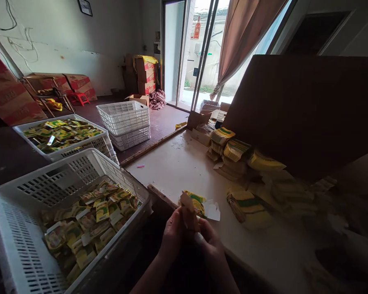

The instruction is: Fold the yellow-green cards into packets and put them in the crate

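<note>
Near the table's front edge, my left hand point(172, 230) and my right hand point(211, 241) are closed on a small cardboard carton point(188, 210) between them. Its brownish-grey side faces me, and shade hides how far it is folded. Just beyond my fingers a yellow-green carton point(197, 200) with a white flap point(213, 210) lies on the white table point(171, 173). Right of my hands is a bundle of flat yellow-green cartons point(247, 204). A white plastic crate point(110, 241) to my left holds many small yellow-green packets point(102, 211).
Stacked carton bundles point(236, 150) line the table's right side, below a large dark board point(306, 110). A second crate point(59, 153) of packets and stacked white crates point(124, 120) stand on the floor. Red-and-white boxes point(146, 75) sit near the glass door.
</note>
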`<move>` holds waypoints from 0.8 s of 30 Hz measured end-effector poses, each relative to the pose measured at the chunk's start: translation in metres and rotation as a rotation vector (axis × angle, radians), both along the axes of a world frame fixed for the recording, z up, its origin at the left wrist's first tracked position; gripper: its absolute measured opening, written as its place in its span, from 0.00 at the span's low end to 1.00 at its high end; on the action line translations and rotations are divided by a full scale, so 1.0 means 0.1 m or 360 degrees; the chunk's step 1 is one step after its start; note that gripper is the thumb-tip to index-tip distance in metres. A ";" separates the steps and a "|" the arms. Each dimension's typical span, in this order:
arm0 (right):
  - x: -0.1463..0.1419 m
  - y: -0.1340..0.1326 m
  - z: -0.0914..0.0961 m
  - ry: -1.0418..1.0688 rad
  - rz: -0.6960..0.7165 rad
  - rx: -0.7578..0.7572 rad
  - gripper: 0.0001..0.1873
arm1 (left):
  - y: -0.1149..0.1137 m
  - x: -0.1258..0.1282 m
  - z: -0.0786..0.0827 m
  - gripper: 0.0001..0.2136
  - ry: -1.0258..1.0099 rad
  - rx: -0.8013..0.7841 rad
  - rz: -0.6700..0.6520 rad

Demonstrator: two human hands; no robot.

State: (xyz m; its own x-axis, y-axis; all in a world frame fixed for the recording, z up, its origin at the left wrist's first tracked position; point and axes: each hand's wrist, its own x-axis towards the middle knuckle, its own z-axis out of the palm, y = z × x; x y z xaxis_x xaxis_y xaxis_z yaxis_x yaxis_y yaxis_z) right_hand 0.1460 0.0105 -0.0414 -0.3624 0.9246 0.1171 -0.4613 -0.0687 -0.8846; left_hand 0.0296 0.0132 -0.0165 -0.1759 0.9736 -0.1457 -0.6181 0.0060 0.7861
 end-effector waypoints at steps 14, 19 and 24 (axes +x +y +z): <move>-0.01 -0.08 -0.05 0.0226 -0.0208 -0.0136 0.18 | -0.09 0.12 0.20 0.28 0.0289 -0.0201 0.0237; 0.01 -0.14 -0.07 0.0069 -0.0469 -0.0213 0.19 | -0.10 0.19 0.24 0.29 0.0405 -0.0183 0.0224; 0.08 -0.19 -0.13 0.0045 -0.0524 -0.0383 0.20 | -0.09 0.18 0.26 0.30 0.0481 -0.0122 0.0113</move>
